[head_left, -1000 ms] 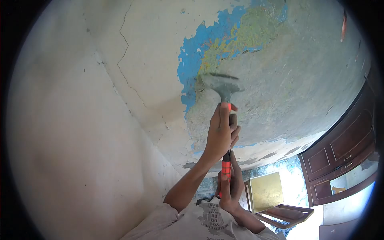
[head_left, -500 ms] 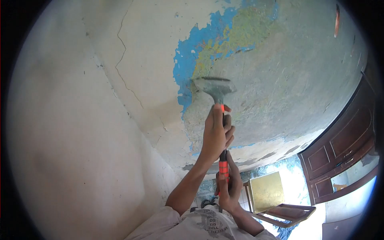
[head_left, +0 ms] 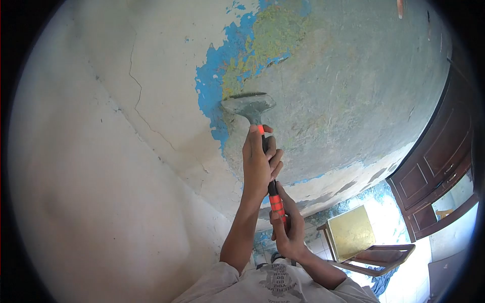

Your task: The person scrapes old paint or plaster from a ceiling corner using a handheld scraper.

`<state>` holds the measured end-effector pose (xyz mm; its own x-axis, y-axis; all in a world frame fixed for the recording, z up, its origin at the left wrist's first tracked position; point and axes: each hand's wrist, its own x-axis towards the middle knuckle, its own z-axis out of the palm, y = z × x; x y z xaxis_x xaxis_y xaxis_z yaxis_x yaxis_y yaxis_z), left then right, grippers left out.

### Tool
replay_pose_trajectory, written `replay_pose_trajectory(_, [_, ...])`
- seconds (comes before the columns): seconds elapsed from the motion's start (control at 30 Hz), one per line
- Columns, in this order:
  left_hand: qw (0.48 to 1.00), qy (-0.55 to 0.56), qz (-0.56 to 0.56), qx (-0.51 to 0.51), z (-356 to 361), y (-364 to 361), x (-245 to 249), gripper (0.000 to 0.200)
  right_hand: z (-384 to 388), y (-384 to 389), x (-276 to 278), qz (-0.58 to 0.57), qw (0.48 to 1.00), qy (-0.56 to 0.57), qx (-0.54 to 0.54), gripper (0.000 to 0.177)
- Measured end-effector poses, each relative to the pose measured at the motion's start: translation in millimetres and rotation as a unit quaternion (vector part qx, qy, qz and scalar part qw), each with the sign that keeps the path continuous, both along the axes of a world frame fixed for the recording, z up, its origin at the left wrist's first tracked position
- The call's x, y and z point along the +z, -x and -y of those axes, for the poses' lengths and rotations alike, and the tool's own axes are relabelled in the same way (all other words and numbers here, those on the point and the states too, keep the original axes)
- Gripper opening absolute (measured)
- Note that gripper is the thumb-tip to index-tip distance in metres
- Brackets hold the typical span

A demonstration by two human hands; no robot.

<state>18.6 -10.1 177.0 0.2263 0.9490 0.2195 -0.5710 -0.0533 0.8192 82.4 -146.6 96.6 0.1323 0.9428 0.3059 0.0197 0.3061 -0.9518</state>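
A long-handled scraper point(head_left: 250, 106) has its wide, dusty blade against the wall, at the border of the blue and yellow-green paint patches. My left hand point(head_left: 257, 159) wraps around the upper handle, just below the blade's red collar. Lower down, my right hand point(head_left: 289, 230) grips the handle near its red banded end point(head_left: 277, 203). Part of the black shaft shows between the two hands. Blue paint point(head_left: 209, 83) lies left of the blade, and bare grey plaster point(head_left: 333, 96) spreads to its right.
Cream-painted wall point(head_left: 166, 65) with a thin crack meets another wall point(head_left: 101, 202) at a corner on the left. A wooden chair point(head_left: 351, 233) stands below right, with dark cloth point(head_left: 384, 280) beside it. A dark wooden cabinet point(head_left: 429, 177) is at the far right.
The view has shifted, so wall and scraper both appear further left and the chair further right. The blade stays near the same paint border, with both hands still on the handle.
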Motion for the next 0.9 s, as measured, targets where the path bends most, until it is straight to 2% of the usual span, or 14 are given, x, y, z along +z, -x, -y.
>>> replay_pose_trajectory(0.13, [1.000, 0.004, -0.007, 0.003, 2, -2, -17, 0.048, 1, -2, -17, 0.016, 1.000, -0.023, -0.004, 0.057])
replay_pose_trajectory(0.23, [1.000, 0.009, -0.002, 0.000, 4, -2, -7, 0.051, -2, -3, -22, 0.029, 0.998, -0.051, -0.001, 0.060])
replay_pose_trajectory(0.33, [1.000, -0.009, -0.002, 0.007, 1, -3, -1, 0.053, 0, -6, -8, 0.012, 0.999, -0.034, 0.012, 0.060])
replay_pose_trajectory(0.47, [1.000, 0.002, -0.008, 0.006, 1, -5, -18, 0.052, 2, -8, -17, 0.020, 0.999, -0.027, 0.011, 0.060])
replay_pose_trajectory(0.67, [0.999, -0.029, -0.001, 0.027, -1, -6, 5, 0.052, -1, -8, 0, 0.019, 0.999, -0.047, 0.011, 0.059])
replay_pose_trajectory(0.83, [0.999, -0.036, -0.004, 0.033, -4, -8, -15, 0.052, 7, -12, 1, 0.005, 0.999, 0.029, 0.012, 0.055])
replay_pose_trajectory(0.9, [0.999, -0.032, -0.005, 0.036, -3, -10, -8, 0.052, 5, -11, 1, 0.009, 1.000, 0.009, 0.007, 0.056])
